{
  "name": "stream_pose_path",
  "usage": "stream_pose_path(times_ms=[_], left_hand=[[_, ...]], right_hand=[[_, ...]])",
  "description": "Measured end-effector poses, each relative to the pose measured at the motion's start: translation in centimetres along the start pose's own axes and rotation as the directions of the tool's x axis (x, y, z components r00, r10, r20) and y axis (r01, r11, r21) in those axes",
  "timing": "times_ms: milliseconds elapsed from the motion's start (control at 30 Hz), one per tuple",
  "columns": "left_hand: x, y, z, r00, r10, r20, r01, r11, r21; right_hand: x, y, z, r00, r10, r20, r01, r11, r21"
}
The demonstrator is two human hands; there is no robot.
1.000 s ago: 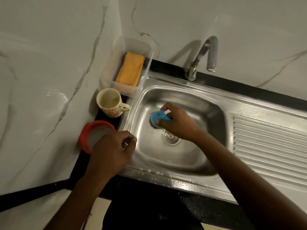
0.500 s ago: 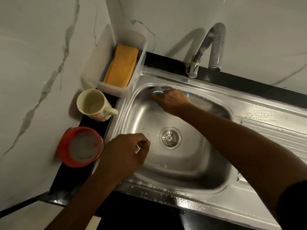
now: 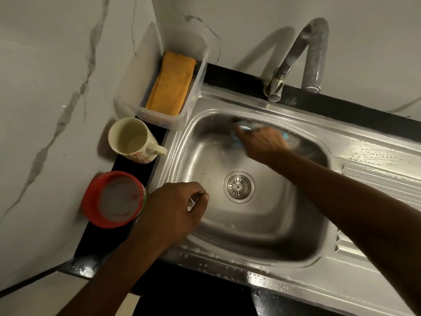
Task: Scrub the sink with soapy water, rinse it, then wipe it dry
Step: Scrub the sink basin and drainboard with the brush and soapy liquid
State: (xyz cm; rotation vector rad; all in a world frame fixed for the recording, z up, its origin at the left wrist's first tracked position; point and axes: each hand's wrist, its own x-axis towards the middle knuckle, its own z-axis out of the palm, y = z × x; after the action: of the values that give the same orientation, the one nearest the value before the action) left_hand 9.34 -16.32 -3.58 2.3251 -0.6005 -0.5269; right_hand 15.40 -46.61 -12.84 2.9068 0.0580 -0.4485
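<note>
A blue scrubber point(image 3: 241, 135) is pressed by the closed right hand point(image 3: 262, 142) against the far wall of the steel sink point(image 3: 262, 224), while the left hand point(image 3: 175, 210), loosely curled and apparently empty, hovers beside the red soapy-water bowl point(image 3: 114, 199), which could be tipped by a careless elbow.

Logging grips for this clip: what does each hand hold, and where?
Right hand presses a blue scrubber, gripped from above. Left hand is curled; contents cannot be told.

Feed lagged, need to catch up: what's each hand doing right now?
Left hand: closed in a loose fist at the sink rim; holding anything cannot be told.
Right hand: closed on the blue scrubber, against the basin's far wall.
</note>
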Motion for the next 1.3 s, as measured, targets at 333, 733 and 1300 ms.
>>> stream_pose_path(times_ms=[333,733,1300], left_hand=[[-0.1,0.5,0.2,0.999,0.019,-0.027,-0.019,1.000,-0.013],[-1.0,-0.6,0.4,1.000,-0.014,-0.012,0.014,1.000,-0.010],[-0.4,-0.7,0.4,1.000,0.000,-0.001,0.000,0.999,-0.041]], right_hand=[[-5.5,6.7,1.1,0.987,0.038,0.153,-0.021,0.994,-0.111],[2.3,-3.2,-2.5,0.993,-0.106,-0.053,0.111,0.988,0.107],[3.7,-5.4,-1.9,0.998,-0.058,-0.037,0.064,0.978,0.200]])
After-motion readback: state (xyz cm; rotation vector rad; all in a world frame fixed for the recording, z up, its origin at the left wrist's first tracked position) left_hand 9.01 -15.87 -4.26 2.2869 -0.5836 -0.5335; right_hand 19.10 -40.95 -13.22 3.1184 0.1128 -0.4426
